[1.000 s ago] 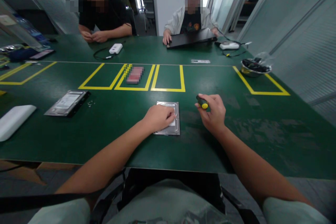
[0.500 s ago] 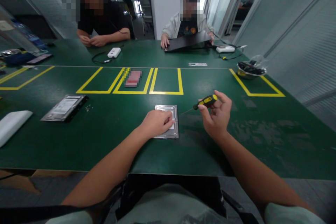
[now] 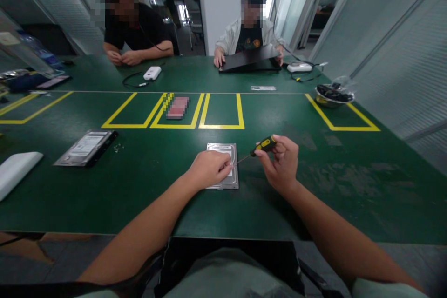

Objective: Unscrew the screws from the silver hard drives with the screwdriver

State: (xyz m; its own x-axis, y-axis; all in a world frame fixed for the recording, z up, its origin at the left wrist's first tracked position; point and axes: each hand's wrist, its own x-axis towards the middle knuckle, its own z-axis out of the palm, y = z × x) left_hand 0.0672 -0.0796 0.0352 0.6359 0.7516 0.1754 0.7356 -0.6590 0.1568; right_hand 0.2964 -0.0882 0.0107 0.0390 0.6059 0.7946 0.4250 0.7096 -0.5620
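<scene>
A silver hard drive [image 3: 234, 181] lies flat on the green table in front of me, its label partly covered. My left hand [image 3: 211, 167] rests across it, thumb and fingers closed near the drive's right edge; whatever they may pinch is too small or hidden to name. To the right, my right hand [image 3: 281, 160] grips a yellow-and-black screwdriver [image 3: 264, 145] by its handle. Its thin shaft slants down leftward, and the tip is by the left fingertips over the drive's right edge. Whether the tip touches anything I cannot tell.
Another hard drive [image 3: 84, 146] lies to the left with small screws [image 3: 118, 147] beside it. A white object [image 3: 19, 172] is at the far left. Yellow tape marks areas behind. A bowl of dark parts [image 3: 334, 97] stands back right. Two people sit opposite, one holding a black panel [image 3: 247, 59].
My right hand has moved left and slightly down, carrying the screwdriver tip to the drive's right edge beside my left fingers. The left hand stays on the drive. The view has tilted slightly.
</scene>
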